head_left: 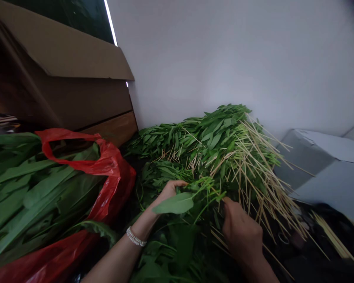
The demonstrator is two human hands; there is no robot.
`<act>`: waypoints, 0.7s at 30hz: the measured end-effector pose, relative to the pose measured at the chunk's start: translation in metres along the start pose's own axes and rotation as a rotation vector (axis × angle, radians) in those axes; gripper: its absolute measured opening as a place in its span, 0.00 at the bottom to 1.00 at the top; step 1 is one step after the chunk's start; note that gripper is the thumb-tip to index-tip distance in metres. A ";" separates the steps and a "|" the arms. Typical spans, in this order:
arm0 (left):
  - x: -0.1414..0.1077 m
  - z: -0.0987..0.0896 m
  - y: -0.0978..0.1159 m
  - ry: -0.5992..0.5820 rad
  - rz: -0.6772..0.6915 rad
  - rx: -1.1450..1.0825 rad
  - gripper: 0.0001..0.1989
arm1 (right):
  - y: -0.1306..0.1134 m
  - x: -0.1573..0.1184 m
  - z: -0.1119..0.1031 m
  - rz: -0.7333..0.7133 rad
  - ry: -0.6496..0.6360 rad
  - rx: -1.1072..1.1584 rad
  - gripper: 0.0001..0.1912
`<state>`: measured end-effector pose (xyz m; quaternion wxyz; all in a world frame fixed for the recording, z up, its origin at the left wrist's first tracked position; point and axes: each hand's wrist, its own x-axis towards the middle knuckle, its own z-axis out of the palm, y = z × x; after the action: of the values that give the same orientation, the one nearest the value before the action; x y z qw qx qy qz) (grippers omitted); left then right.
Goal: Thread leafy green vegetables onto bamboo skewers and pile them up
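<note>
My left hand, with a pale beaded bracelet on its wrist, is closed round a small bunch of leafy greens. One broad leaf hangs over the fingers. At the cut stems, my right hand is closed, fingers pressed together on what looks like a thin bamboo skewer; its fingertips are partly hidden. Beyond both hands lies a heap of greens threaded on bamboo skewers, whose bare ends fan out to the right. Loose greens lie below my hands.
On the left, a red plastic bag is full of long green leaves. Behind it stands an open cardboard box. A white box is at the right, near more loose skewers. A pale wall closes off the back.
</note>
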<state>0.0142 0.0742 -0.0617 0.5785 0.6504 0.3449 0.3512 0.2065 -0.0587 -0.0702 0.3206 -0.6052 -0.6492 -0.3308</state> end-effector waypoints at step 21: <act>-0.011 -0.004 0.004 -0.477 0.338 0.700 0.05 | 0.011 0.024 -0.036 0.634 -0.124 0.007 0.14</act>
<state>0.0057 0.0664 -0.0576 0.3216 0.9167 0.1888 0.1433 0.2164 -0.0740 -0.0291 0.3697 -0.7951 -0.4480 -0.1747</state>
